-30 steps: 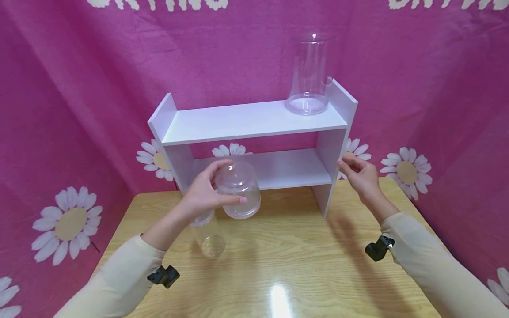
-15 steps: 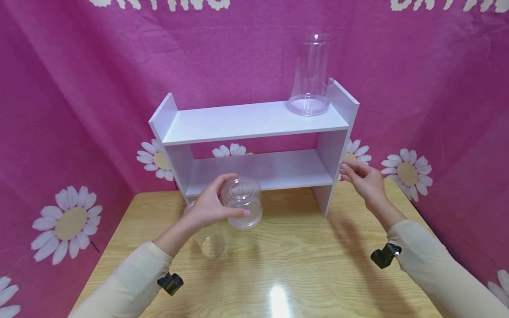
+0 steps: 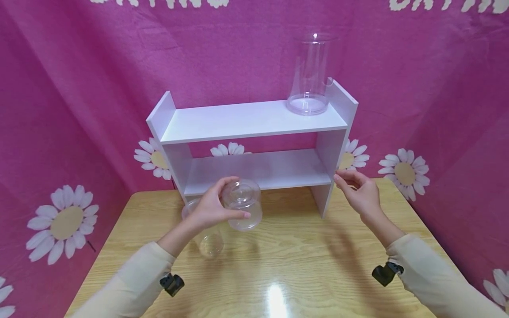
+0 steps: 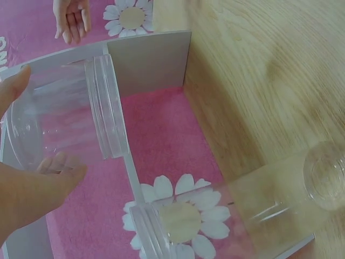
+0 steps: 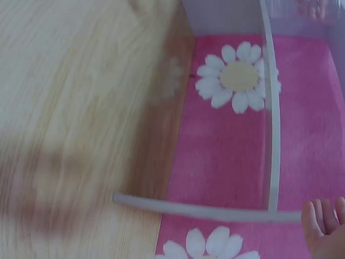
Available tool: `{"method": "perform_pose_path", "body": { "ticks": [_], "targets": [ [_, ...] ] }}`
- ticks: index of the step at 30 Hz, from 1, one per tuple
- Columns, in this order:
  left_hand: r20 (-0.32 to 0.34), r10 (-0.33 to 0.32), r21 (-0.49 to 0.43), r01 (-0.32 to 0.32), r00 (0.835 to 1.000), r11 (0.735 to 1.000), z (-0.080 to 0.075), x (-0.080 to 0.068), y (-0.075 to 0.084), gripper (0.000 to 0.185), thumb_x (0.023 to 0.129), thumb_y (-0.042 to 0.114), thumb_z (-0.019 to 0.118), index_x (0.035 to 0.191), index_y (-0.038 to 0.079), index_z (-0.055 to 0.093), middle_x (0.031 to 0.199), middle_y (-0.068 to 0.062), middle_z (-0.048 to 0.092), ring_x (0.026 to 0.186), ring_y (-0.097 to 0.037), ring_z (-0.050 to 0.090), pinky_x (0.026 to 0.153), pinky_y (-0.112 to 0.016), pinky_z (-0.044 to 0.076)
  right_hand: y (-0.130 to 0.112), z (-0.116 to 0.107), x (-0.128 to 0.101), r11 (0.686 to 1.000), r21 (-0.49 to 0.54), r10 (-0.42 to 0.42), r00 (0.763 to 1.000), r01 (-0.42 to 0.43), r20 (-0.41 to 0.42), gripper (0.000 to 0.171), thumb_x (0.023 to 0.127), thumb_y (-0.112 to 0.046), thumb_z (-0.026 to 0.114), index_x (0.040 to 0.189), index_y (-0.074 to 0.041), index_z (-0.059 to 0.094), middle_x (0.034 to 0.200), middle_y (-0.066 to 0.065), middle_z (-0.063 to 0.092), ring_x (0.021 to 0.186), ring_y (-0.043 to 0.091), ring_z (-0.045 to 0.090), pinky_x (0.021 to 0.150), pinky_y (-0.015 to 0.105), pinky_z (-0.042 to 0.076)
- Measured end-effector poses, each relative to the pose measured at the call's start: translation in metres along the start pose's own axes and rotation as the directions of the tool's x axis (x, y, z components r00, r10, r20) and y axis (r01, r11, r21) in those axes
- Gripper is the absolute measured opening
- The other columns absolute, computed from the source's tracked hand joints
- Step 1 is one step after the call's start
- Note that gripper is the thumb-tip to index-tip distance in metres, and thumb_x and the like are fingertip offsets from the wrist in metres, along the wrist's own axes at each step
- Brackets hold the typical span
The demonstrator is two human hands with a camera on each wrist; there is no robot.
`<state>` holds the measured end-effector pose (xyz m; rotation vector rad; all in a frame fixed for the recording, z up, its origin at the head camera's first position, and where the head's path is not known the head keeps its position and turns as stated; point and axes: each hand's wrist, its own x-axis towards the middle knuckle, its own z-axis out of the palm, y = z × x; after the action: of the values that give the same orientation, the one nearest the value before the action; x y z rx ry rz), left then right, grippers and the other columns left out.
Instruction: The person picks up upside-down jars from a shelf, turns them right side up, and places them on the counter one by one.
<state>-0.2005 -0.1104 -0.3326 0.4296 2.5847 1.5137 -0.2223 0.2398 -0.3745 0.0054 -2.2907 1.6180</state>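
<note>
My left hand (image 3: 210,206) grips a short clear plastic jar (image 3: 244,216) around its side, thumb at the front and fingers behind. The jar is in the air before the lower shelf; its ridged end points down in the left wrist view. Partly behind that hand, a taller clear jar (image 3: 211,245) stands on the table, its ridged rim (image 4: 151,232) upward. Near the right side panel, my right hand (image 3: 362,194) hovers with fingers loosely bent and nothing visible in them. The right wrist view catches only its fingers (image 5: 323,218), close to the panel's edge.
A white two-tier shelf (image 3: 238,123) stands at the back of the wooden table (image 3: 302,260). On its top board, at the right end, is a tall clear cylindrical container (image 3: 307,106). Behind hangs a pink cloth (image 3: 238,57) with daisies.
My left hand has lowered the short jar a little and drawn it slightly away from the shelf, then nearly stopped. The right hand has drifted slightly downward beside the panel.
</note>
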Motion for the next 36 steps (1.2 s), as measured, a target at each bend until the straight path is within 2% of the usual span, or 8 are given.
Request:
{"method": "perform_pose_path", "body": {
  "ticks": [3, 6, 9, 14, 21, 24, 31, 36],
  "targets": [
    [0.004, 0.003, -0.002, -0.003, 1.0, 1.0, 0.003, 0.0, 0.001, 0.092, 0.065, 0.015, 0.088, 0.143, 0.01, 0.039, 0.137, -0.016, 0.052, 0.125, -0.032, 0.052, 0.105, -0.047, 0.047, -0.002, 0.008, -0.008, 0.999, -0.013, -0.04, 0.998, 0.041, 0.055, 0.04, 0.09, -0.023, 0.068, 0.118, 0.004, 0.063, 0.087, -0.037, 0.057, 0.083, -0.018, 0.056, 0.075, 0.001, 0.048],
    [0.015, 0.007, -0.017, -0.006, 1.0, 1.0, 0.006, 0.0, 0.003, 0.091, 0.065, 0.015, 0.087, 0.142, 0.01, 0.04, 0.136, -0.015, 0.053, 0.124, -0.032, 0.053, 0.105, -0.046, 0.048, -0.004, 0.018, -0.014, 0.997, 0.02, -0.078, 0.989, 0.077, 0.122, 0.037, 0.088, -0.018, 0.07, 0.117, 0.003, 0.064, 0.088, -0.034, 0.06, 0.085, -0.016, 0.058, 0.077, 0.002, 0.049],
    [0.02, 0.001, -0.027, -0.001, 1.0, 1.0, 0.008, -0.001, 0.005, 0.091, 0.065, 0.014, 0.088, 0.142, 0.012, 0.04, 0.136, -0.014, 0.054, 0.123, -0.031, 0.053, 0.104, -0.046, 0.048, -0.004, 0.029, -0.019, 0.989, 0.087, -0.134, 0.971, 0.119, 0.2, 0.036, 0.087, -0.011, 0.07, 0.118, 0.006, 0.062, 0.091, -0.031, 0.063, 0.087, -0.012, 0.061, 0.078, 0.005, 0.051],
    [0.037, 0.008, -0.037, -0.007, 0.999, 0.999, 0.011, -0.001, 0.009, 0.09, 0.066, 0.015, 0.087, 0.142, 0.012, 0.04, 0.135, -0.014, 0.055, 0.123, -0.031, 0.054, 0.104, -0.045, 0.049, -0.001, 0.046, -0.028, 0.96, 0.214, -0.244, 0.914, 0.181, 0.324, 0.043, 0.083, -0.001, 0.071, 0.121, 0.011, 0.056, 0.103, -0.021, 0.065, 0.092, -0.005, 0.064, 0.084, 0.014, 0.055],
    [0.05, 0.013, -0.047, -0.011, 0.999, 0.999, 0.016, -0.003, 0.012, 0.09, 0.066, 0.016, 0.087, 0.143, 0.012, 0.04, 0.135, -0.013, 0.055, 0.123, -0.031, 0.055, 0.103, -0.045, 0.049, -0.002, 0.068, -0.041, 0.932, 0.254, -0.351, 0.824, 0.26, 0.444, 0.059, 0.075, -0.002, 0.079, 0.128, 0.004, 0.053, 0.126, 0.017, 0.061, 0.11, -0.005, 0.059, 0.097, 0.022, 0.052],
    [0.059, 0.008, -0.053, -0.005, 0.998, 0.999, 0.018, -0.004, 0.014, 0.09, 0.067, 0.017, 0.087, 0.143, 0.013, 0.039, 0.135, -0.013, 0.056, 0.123, -0.03, 0.055, 0.102, -0.045, 0.05, -0.001, 0.077, -0.046, 0.925, 0.286, -0.364, 0.799, 0.25, 0.479, 0.067, 0.074, -0.002, 0.08, 0.133, 0.003, 0.048, 0.133, 0.024, 0.054, 0.116, -0.005, 0.055, 0.103, 0.027, 0.049],
    [0.081, 0.008, -0.051, -0.004, 0.997, 0.999, 0.022, -0.006, 0.015, 0.088, 0.067, 0.017, 0.087, 0.142, 0.014, 0.04, 0.134, -0.012, 0.057, 0.122, -0.029, 0.056, 0.102, -0.043, 0.05, 0.004, 0.091, -0.055, 0.911, 0.352, -0.38, 0.771, 0.216, 0.511, 0.08, 0.072, -0.002, 0.082, 0.139, 0.004, 0.039, 0.14, 0.026, 0.047, 0.124, -0.005, 0.049, 0.111, 0.028, 0.042],
    [0.086, 0.023, -0.058, -0.018, 0.996, 0.998, 0.025, -0.008, 0.014, 0.087, 0.069, 0.019, 0.086, 0.142, 0.014, 0.04, 0.132, -0.012, 0.058, 0.12, -0.027, 0.057, 0.1, -0.041, 0.052, 0.003, 0.099, -0.061, 0.914, 0.368, -0.356, 0.778, 0.173, 0.518, 0.09, 0.068, -0.009, 0.086, 0.142, 0.004, 0.035, 0.14, 0.027, 0.046, 0.123, -0.007, 0.048, 0.11, 0.017, 0.04]
  ]
}}
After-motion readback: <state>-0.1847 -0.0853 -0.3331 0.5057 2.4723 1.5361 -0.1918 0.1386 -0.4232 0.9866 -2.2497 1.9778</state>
